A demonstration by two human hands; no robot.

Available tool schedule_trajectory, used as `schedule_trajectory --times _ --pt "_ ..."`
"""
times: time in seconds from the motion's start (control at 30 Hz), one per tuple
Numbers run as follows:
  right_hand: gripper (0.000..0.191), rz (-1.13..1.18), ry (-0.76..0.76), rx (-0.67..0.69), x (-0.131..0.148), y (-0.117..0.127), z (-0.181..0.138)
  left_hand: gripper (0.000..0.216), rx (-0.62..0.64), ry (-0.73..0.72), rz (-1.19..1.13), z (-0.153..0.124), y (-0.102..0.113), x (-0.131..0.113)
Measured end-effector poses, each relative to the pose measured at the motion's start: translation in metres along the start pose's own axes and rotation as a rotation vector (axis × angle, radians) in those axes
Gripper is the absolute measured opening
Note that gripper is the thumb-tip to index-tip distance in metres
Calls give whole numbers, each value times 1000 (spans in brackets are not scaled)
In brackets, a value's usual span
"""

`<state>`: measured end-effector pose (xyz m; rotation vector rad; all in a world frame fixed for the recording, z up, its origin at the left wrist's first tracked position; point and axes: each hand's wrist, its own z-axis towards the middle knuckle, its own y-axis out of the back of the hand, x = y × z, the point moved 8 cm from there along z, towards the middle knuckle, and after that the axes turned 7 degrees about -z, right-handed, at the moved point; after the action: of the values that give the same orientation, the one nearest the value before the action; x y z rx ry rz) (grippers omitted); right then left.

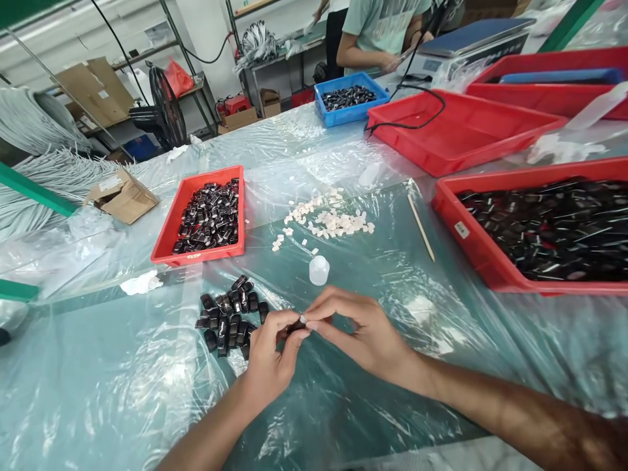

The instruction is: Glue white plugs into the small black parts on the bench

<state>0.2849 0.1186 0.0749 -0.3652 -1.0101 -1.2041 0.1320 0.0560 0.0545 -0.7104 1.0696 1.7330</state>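
Between the fingertips of my left hand (275,353) is a small black plastic part (296,324), partly hidden by the fingers. My right hand (356,330) pinches a small white piece (303,319) against the end of that part. Left of my hands lies a loose pile of shiny black plastic parts (223,330). A small translucent white cup (318,270) stands just beyond my right hand. Farther off, many small white pieces (338,222) are scattered over the plastic-covered table (383,418).
A red tray (197,257) of black parts stands at the left, a larger filled red tray (495,278) at the right. Behind are a red tray (456,124), a blue tray (324,116) and a scale (471,46). A thin stick (420,226) lies right; a person (377,33) works across the table.
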Motion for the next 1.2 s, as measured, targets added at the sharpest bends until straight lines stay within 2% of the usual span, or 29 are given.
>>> schedule_trajectory --times 0.2,0.37,0.43,0.5,0.6,0.77,0.97,1.07,1.2 --pt "17 -75 42 -13 10 -1 -9 12 72 -128 47 6 0 -12" --pt "10 46 -80 26 -1 -5 -6 22 102 -220 185 4 6 -19" --pt "6 151 -131 34 -6 -7 -5 22 85 -186 226 0 10 -15" --pt "7 219 -157 49 -8 -9 -4 23 94 -94 201 -5 12 -6" --pt "9 205 -169 57 -11 -11 -4 24 97 14 121 -10 10 6" --pt "14 249 -217 11 -20 -19 -11 28 84 -28 134 -10 8 9" --pt "19 337 -268 25 -31 -28 -12 29 53 -97 215 -9 8 4" --pt "18 330 -267 45 -29 -23 -5 23 59 -29 195 -7 7 2" --pt "14 316 -279 150 -17 -16 2 12 98 106 76 -2 4 3"
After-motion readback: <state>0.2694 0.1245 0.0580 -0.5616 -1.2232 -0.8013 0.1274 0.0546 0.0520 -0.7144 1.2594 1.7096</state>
